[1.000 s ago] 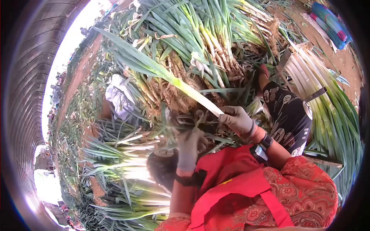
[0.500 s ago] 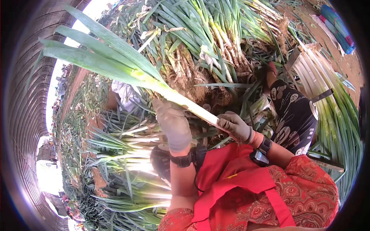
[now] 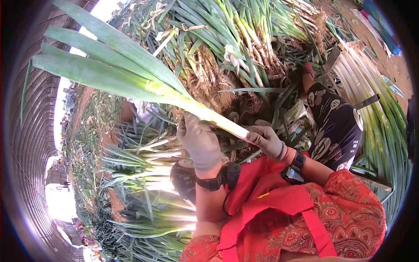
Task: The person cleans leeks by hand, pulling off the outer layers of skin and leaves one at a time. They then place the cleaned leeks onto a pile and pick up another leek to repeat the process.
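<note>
A long leek (image 3: 209, 115) runs slantwise before me, its broad green leaves fanning to the upper left and its pale root end toward the lower right. My left hand (image 3: 199, 142), in a light work glove, is closed at the middle of the stalk, with some fingers hidden by it. At the pale end, my gloved right hand (image 3: 267, 140) is closed around the tip, its fingertips stained dark. Beyond my hands lie untrimmed leeks (image 3: 205, 72) with brown, soil-covered roots.
Cleaned leeks (image 3: 152, 174) lie in a heap at left. On the right, more leeks (image 3: 362, 87) rest in a wooden frame with a dark strap (image 3: 366, 101). My patterned trouser leg (image 3: 334, 126) is beside it. Blue rolled material (image 3: 384, 26) lies at the upper right.
The leek's leafy end has shifted slightly up and left. My left hand has moved a little right, its fingers now more curled against the stalk. My right hand stays at the pale end.
</note>
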{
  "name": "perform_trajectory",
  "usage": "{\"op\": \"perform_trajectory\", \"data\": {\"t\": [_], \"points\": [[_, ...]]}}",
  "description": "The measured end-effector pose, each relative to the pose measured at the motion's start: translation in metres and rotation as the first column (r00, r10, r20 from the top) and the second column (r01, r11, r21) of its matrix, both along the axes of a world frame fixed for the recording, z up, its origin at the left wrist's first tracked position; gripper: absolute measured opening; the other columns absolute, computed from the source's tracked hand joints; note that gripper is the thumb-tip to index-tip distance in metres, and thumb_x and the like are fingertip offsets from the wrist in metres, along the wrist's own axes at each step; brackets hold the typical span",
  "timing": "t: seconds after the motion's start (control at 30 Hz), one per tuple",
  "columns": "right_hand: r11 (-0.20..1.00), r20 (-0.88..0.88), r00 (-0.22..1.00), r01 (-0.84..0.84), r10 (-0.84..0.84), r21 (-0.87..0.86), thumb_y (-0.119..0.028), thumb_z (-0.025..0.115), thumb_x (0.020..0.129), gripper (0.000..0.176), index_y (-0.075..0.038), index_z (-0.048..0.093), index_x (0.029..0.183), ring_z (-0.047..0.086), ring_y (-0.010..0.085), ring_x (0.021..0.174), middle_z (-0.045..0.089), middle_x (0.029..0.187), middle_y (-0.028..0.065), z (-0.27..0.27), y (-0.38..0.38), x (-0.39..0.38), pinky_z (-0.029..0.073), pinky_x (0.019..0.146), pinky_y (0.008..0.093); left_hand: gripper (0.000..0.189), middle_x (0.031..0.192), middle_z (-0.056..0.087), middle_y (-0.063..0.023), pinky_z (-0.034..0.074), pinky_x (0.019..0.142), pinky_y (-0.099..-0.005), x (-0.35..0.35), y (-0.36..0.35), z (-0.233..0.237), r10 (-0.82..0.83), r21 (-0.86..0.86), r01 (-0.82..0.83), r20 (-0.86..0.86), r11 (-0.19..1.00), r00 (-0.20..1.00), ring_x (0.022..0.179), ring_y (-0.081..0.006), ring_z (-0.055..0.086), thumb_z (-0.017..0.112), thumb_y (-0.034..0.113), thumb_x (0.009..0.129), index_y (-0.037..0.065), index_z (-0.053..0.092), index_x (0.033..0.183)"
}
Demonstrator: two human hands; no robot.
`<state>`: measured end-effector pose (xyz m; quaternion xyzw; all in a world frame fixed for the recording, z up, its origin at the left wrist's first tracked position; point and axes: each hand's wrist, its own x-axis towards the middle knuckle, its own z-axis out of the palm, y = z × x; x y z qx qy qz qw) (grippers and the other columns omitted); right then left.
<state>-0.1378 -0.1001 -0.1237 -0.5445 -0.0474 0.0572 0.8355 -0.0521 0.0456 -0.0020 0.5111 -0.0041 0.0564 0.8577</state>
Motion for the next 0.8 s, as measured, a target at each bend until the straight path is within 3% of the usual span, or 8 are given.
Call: {"op": "perform_trajectory", "data": {"t": [0.03, 0.1, 0.17, 0.3, 0.47, 0.6, 0.7, 0.8], "points": [[0.995, 0.056, 0.996, 0.072, -0.068, -0.066, -0.035, 0.058, 0.098, 0.037, 0.0, 0.065, 0.105, 0.048, 0.0059, 0.064, 0.058, 0.075, -0.001, 0.006, -0.002, -0.001, 0.038, 0.056, 0.0231, 0.025, 0.099, 0.061, -0.0106, 0.051, 0.071, -0.0298, -0.003, 0.001, 0.005, 0.004, 0.282, -0.021, 0.058, 0.959, 0.998, 0.078, -0.018, 0.059, 0.047, 0.017, 0.097, 0.0, 0.058, 0.111], [0.957, 0.177, 0.966, 0.222, -0.19, -0.185, -0.031, 0.059, 0.097, 0.035, 0.001, 0.065, 0.108, 0.05, 0.0065, 0.067, 0.063, 0.08, 0.0012, 0.02, -0.007, -0.002, 0.041, 0.058, 0.0236, 0.025, 0.092, 0.061, -0.0101, 0.049, 0.064, -0.0271, -0.008, 0.011, 0.012, -0.036, 0.75, -0.101, 0.164, 0.654, 0.986, 0.069, -0.0156, 0.057, 0.044, 0.016, 0.097, -0.002, 0.06, 0.102], [0.975, 0.107, 0.976, 0.2, -0.189, -0.101, -0.025, 0.059, 0.097, 0.032, 0.003, 0.064, 0.111, 0.055, 0.0073, 0.075, 0.067, 0.085, 0.0033, 0.018, -0.011, -0.002, 0.046, 0.067, 0.0242, 0.024, 0.083, 0.061, -0.0083, 0.046, 0.059, -0.0259, -0.003, 0.023, -0.001, -0.207, 0.776, 0.124, 0.009, 0.618, 0.978, 0.063, -0.014, 0.055, 0.044, 0.014, 0.097, -0.003, 0.061, 0.095], [0.978, 0.09, 0.98, 0.185, -0.177, -0.094, -0.023, 0.061, 0.097, 0.032, 0.005, 0.063, 0.112, 0.057, 0.0071, 0.081, 0.067, 0.086, 0.0031, 0.042, -0.02, 0.0, 0.048, 0.074, 0.0247, 0.023, 0.07, 0.057, -0.0049, 0.041, 0.055, -0.0262, -0.019, 0.014, -0.014, -0.143, 0.421, 0.31, -0.381, 0.853, 0.913, 0.061, -0.0125, 0.052, 0.046, 0.014, 0.098, -0.003, 0.059, 0.091], [0.972, 0.118, 0.982, 0.163, -0.145, -0.167, -0.023, 0.06, 0.097, 0.03, 0.004, 0.065, 0.109, 0.056, 0.0072, 0.079, 0.067, 0.084, 0.0026, 0.032, -0.021, 0.0, 0.048, 0.071, 0.0249, 0.031, 0.107, 0.062, -0.0082, 0.052, 0.079, -0.0261, -0.018, 0.027, -0.01, -0.002, 0.389, -0.087, 0.223, 0.917, 0.975, 0.093, -0.0149, 0.061, 0.058, 0.003, 0.093, -0.003, 0.057, 0.123], [0.978, 0.038, 0.996, 0.086, -0.08, -0.19, -0.027, 0.059, 0.097, 0.031, 0.002, 0.067, 0.103, 0.055, 0.007, 0.073, 0.066, 0.081, 0.0006, 0.037, -0.015, 0.0, 0.046, 0.067, 0.0247, 0.024, 0.095, 0.067, -0.0055, 0.05, 0.071, -0.0238, -0.017, 0.034, 0.02, -0.085, 0.684, -0.01, 0.105, 0.73, 0.991, 0.082, -0.0112, 0.062, 0.062, 0.001, 0.09, -0.004, 0.063, 0.113], [0.973, 0.047, 0.992, 0.125, -0.118, -0.193, -0.03, 0.061, 0.096, 0.032, 0.001, 0.068, 0.1, 0.053, 0.0059, 0.068, 0.064, 0.079, -0.001, 0.035, -0.01, 0.0, 0.044, 0.062, 0.0232, 0.02, 0.085, 0.068, -0.0061, 0.049, 0.066, -0.0245, -0.013, 0.039, 0.001, 0.028, 0.771, -0.357, 0.404, 0.528, 0.914, 0.072, -0.0135, 0.061, 0.065, 0.0, 0.086, -0.004, 0.066, 0.105], [0.99, -0.095, 0.989, 0.105, -0.114, -0.091, -0.031, 0.063, 0.095, 0.033, 0.001, 0.068, 0.099, 0.05, 0.0048, 0.065, 0.063, 0.077, -0.0022, 0.04, -0.01, -0.002, 0.041, 0.058, 0.0216, 0.014, 0.078, 0.064, -0.0083, 0.047, 0.059, -0.028, -0.021, 0.038, -0.001, -0.261, 0.745, -0.651, 0.664, 0.146, 0.701, 0.064, -0.0195, 0.059, 0.066, 0.002, 0.084, -0.001, 0.066, 0.098]]}}
